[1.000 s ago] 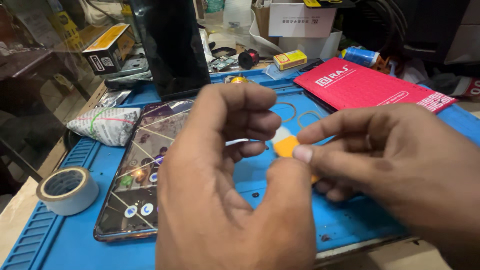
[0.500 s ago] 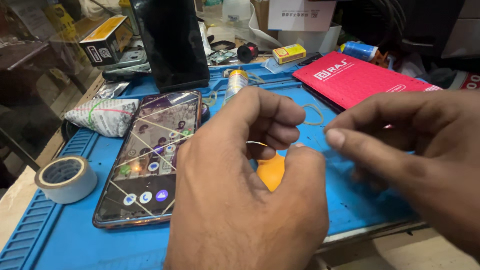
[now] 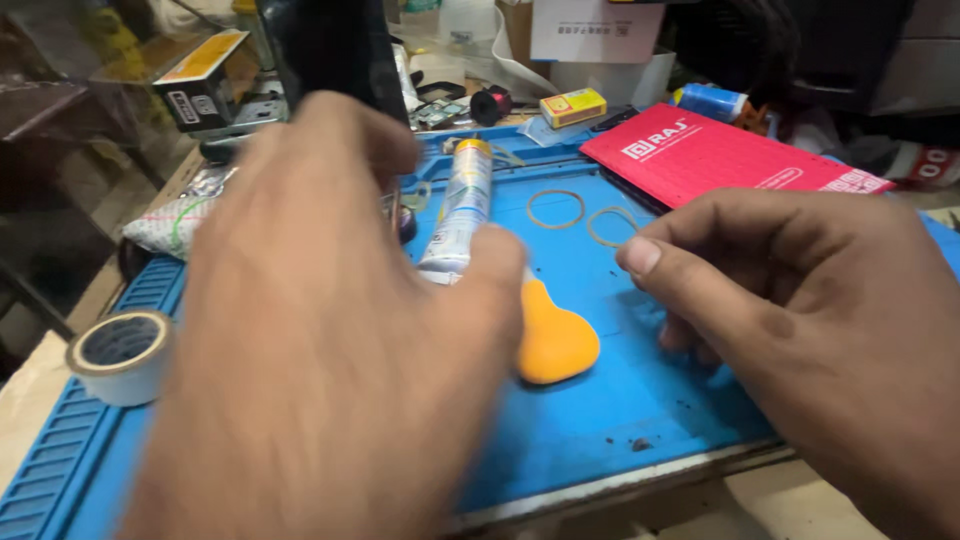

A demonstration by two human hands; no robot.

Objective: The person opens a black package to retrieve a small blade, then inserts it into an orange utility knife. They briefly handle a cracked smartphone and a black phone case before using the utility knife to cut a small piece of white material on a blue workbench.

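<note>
My left hand (image 3: 330, 330) fills the left and middle of the view, blurred, with its back toward the camera. Its thumb tip lies at the upper end of an orange teardrop-shaped pick (image 3: 556, 342) that rests flat on the blue work mat (image 3: 640, 410). The fingers curl away from me, so what is under the palm is hidden. My right hand (image 3: 800, 310) hovers to the right of the pick with thumb and forefinger pinched together; nothing shows between them.
A white glue tube (image 3: 460, 205) lies just beyond the left thumb. Two rubber bands (image 3: 556, 208) lie on the mat near a flat red box (image 3: 720, 155). A tape roll (image 3: 120, 355) stands at the left edge. Small boxes and parts crowd the back.
The orange pick has gone from between my fingertips down onto the mat. My left hand has swung forward over the phone, hiding it. My right hand has drawn off to the right.
</note>
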